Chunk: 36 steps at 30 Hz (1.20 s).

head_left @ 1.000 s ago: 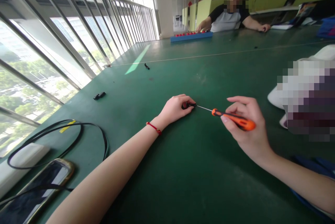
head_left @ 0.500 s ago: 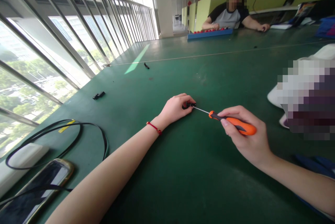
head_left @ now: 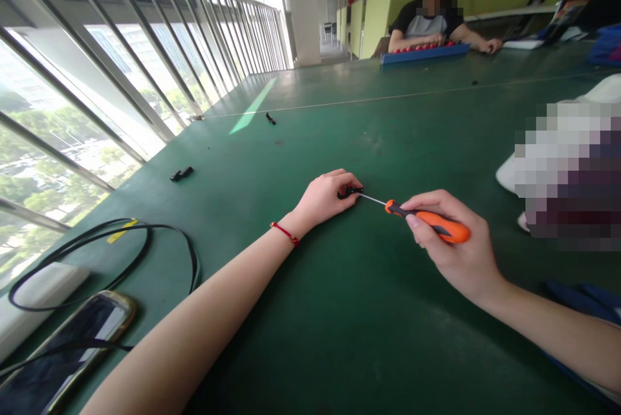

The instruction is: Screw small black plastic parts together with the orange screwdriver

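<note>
My left hand point(head_left: 327, 198), with a red cord bracelet point(head_left: 285, 234) at the wrist, pinches a small black part point(head_left: 350, 192) against the green tabletop. Fingers hide much of that part, so its exact kind is unclear. A screwdriver point(head_left: 439, 224) with an orange and black handle is gripped in my right hand point(head_left: 460, 247). Its thin metal shaft points left, and the tip meets the black part or lies right at it. Two other small black pieces lie apart on the table, a nearer piece point(head_left: 181, 174) and a farther piece point(head_left: 270, 118).
At lower left are a phone point(head_left: 72, 350), a white box-like object point(head_left: 46, 282) and a looped black cable point(head_left: 194, 260). A metal railing point(head_left: 160, 46) borders the left side. Across the table, a person point(head_left: 427, 27) sits behind a blue tray point(head_left: 424, 55) of red items.
The blue tray across the table has shifted right, along with the other person's hand. My hands keep their hold; the screwdriver has barely moved.
</note>
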{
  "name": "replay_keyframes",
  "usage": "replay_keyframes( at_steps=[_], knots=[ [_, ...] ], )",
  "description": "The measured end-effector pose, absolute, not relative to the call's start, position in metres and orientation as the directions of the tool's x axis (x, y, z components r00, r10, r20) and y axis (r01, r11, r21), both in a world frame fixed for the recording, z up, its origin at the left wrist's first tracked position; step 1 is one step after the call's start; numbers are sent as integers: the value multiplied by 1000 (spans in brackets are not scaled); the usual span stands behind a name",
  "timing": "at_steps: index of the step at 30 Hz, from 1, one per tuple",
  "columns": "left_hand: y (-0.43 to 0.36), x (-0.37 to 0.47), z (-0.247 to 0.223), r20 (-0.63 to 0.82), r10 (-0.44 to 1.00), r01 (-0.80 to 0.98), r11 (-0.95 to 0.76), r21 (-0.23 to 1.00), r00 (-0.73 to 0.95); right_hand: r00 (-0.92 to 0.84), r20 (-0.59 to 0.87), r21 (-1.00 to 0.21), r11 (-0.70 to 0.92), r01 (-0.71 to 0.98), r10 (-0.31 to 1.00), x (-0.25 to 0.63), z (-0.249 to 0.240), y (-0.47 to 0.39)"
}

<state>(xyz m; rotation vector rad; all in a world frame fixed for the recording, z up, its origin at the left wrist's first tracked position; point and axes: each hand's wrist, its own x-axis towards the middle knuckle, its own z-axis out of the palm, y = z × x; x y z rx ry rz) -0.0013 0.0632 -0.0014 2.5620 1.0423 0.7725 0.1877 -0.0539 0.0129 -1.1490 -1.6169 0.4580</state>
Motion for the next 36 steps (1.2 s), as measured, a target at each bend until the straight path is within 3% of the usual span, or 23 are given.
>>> replay_keyframes(
  at_steps=[14, 19, 25, 31, 36],
  knots=[
    [64, -1, -2, 371, 706, 561, -706, 432, 603, -2, 561, -758, 514, 402, 828, 188, 12, -55],
    [64, 0, -1, 375, 706, 561, -707, 431, 601, -18, 472, -794, 434, 425, 882, 188, 10, -55],
    [64, -1, -1, 377, 705, 560, -707, 432, 600, 103, 629, -747, 561, 358, 771, 187, 9, -52],
    [64, -1, -1, 375, 707, 558, -705, 438, 599, -32, 475, -776, 435, 457, 880, 187, 10, -54],
    [64, -1, -1, 379, 702, 558, -711, 429, 604, 83, 617, -737, 538, 408, 783, 187, 9, -52]
  ],
)
